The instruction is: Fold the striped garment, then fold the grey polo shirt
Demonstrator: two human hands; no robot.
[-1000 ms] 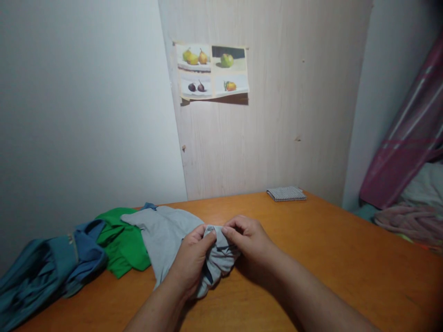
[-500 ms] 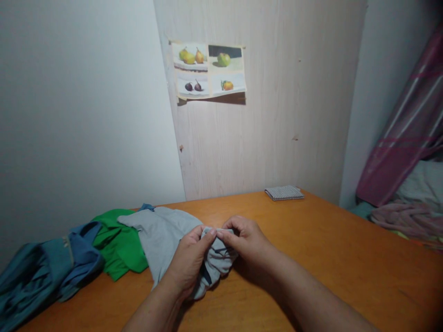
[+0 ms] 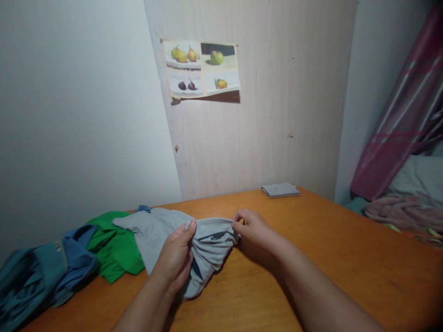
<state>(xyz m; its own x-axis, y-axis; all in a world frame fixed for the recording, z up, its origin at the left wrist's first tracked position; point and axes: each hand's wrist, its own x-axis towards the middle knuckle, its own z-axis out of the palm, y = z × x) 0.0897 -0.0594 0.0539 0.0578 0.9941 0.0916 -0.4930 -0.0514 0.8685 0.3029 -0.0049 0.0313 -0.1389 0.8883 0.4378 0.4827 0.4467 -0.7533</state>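
Note:
A light grey garment [image 3: 212, 251] with dark markings, perhaps a T-shirt, is stretched between my two hands over the table. My left hand [image 3: 176, 256] is closed on its edge, thumb on top. At the other end of that edge, my right hand [image 3: 254, 230] pinches the cloth between thumb and fingers. The part between the hands hangs in gathered folds, while the rest of the garment spreads out to the left behind my left hand. Its exact kind is hard to tell from the bunched cloth.
Left of the grey garment lie a green cloth [image 3: 119, 251] and crumpled blue-teal clothing [image 3: 51, 272]. A folded checked cloth [image 3: 280, 190] rests at the back of the orange wooden table [image 3: 328, 258]. Fruit pictures [image 3: 202, 69] hang on the wall; a pink curtain [image 3: 391, 124] hangs at right.
My hands have moved apart, the left one leftward and the right one slightly rightward. The garment's edge, bunched between them before, is now drawn out. The camera view has shifted slightly.

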